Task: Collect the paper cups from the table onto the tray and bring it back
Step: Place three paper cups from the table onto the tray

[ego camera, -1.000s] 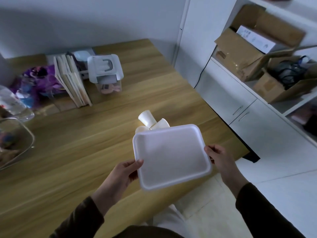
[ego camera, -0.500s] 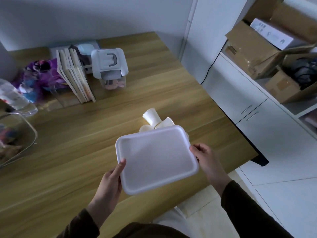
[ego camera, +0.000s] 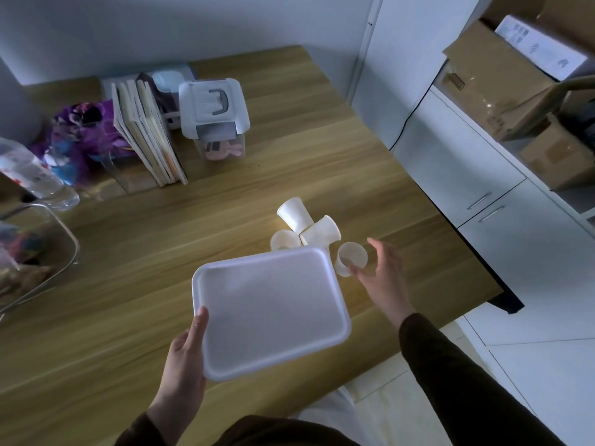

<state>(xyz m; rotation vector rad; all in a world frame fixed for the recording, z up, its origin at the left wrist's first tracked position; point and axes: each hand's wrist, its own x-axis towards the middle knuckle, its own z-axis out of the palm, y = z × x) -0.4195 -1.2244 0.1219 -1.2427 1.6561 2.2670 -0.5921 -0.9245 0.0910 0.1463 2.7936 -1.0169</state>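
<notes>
My left hand grips the left edge of an empty white tray, held above the wooden table. Just beyond the tray's far edge sit several white paper cups: one upright, two lying tipped over, and one upright cup at the right. My right hand is off the tray, fingers spread, right beside that right-hand cup; I cannot tell if it touches it.
At the table's back stand a row of books, a clear lidded box, purple bags and a water bottle. A glass dish sits at left. White cabinets with cardboard boxes line the right.
My right hand has let go of the tray's right edge and moved forward to the rightmost cup. The tray has shifted left, now held by the left hand alone.
</notes>
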